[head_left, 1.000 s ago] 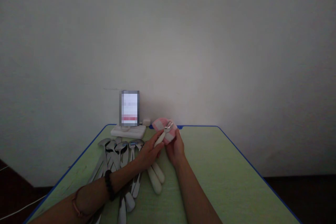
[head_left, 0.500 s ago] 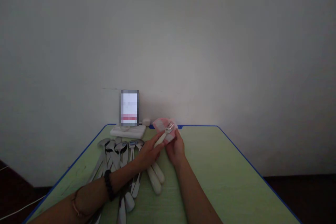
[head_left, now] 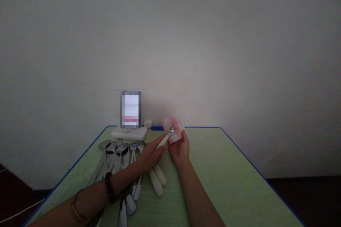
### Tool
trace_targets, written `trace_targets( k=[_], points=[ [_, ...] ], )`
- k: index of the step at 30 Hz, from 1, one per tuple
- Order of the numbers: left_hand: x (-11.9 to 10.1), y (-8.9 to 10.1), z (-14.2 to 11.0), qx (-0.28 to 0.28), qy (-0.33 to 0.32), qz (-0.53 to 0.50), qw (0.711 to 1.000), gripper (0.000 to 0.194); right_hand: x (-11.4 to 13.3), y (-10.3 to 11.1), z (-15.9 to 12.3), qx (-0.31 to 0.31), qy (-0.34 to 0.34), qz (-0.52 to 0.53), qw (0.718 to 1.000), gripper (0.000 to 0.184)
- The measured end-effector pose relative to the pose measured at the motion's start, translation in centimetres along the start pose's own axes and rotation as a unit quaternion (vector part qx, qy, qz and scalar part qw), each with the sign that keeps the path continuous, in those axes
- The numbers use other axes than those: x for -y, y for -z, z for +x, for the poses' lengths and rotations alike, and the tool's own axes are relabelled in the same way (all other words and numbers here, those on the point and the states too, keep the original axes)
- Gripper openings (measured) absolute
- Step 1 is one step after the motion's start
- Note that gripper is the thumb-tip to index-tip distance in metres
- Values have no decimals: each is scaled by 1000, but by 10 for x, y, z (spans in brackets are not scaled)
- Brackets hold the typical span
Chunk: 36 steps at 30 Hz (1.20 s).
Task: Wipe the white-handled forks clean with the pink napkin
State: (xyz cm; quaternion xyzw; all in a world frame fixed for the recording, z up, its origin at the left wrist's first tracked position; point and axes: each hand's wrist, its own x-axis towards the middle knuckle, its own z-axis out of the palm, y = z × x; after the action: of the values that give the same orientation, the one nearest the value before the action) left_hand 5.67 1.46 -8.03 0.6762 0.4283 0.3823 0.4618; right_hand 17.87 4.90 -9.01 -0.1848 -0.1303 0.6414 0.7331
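Note:
My left hand (head_left: 151, 154) is closed round the white handle of a small fork (head_left: 167, 135), whose metal tines point up and to the right. My right hand (head_left: 179, 149) grips a pink and white cloth (head_left: 173, 128) bunched against the fork's tines. Both hands are raised a little above the green table (head_left: 226, 177), near its far edge.
Several spoons and ladles (head_left: 118, 152) lie in a row on the left of the table. Two white-handled pieces (head_left: 157, 181) lie below my left hand. A phone (head_left: 130, 109) stands on a white stand (head_left: 129, 133) by the wall. A white cable (head_left: 16, 214) runs at the lower left.
The cloth has shifted a little to the right and bunched up round the fork's tines. My right hand has risen slightly. My left hand has barely moved.

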Motion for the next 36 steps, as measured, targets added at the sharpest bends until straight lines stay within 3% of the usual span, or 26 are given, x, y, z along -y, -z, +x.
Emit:
trace_targets(
  k=[9,18,24,36],
  points=[
    [-3,0,0,-1,-6,22,1000,56,-3,-2,0,36,25,-50,998,28],
    [-2,-1,0,-31,-38,56,997,49,-9,7,3,-7,18,-83,996,21],
    [-7,0,-3,-6,-53,30,998,46,-9,8,2,-6,18,-82,996,13],
    [-5,-1,-3,-8,-51,34,998,45,-10,9,3,10,7,-68,998,25]
  ],
)
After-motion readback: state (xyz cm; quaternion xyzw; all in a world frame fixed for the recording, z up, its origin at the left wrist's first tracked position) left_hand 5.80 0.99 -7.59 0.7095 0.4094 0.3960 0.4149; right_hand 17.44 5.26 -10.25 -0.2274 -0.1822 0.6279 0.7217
